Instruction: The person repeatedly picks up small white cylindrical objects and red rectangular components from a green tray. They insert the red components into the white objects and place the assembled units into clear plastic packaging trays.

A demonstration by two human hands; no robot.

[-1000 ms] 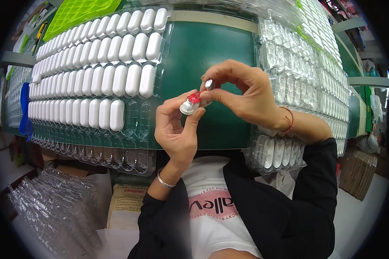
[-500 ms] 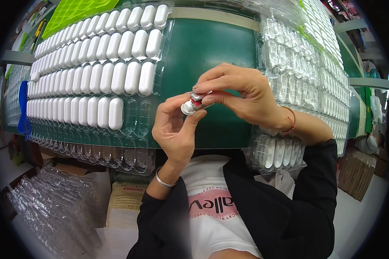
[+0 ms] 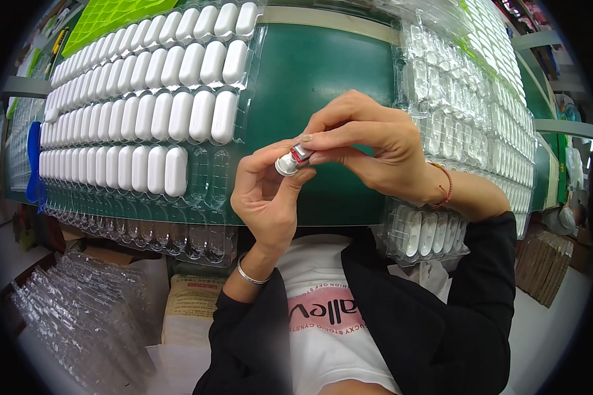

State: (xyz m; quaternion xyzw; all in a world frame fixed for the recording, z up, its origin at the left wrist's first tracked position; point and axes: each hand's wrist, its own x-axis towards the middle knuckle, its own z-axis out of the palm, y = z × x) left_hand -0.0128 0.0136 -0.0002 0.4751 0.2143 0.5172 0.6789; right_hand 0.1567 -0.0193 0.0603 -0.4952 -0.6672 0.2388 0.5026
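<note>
Mid-frame, the left hand [image 3: 265, 194] and right hand [image 3: 378, 141] pinch a small white-and-silver part [image 3: 291, 162], long axis slanting, round white end toward lower left.

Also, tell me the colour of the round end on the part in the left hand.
White; the round end shows best in the head view.

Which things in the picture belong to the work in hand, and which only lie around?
In the work:
small white piece, in the left hand
red-and-silver part, pinched by the right hand
probably the white cases in the clear tray

Seemingly lying around:
blue object, far left
brown stack, far right
yellowish sack, lower left
clear plastic stack, lower left
</note>
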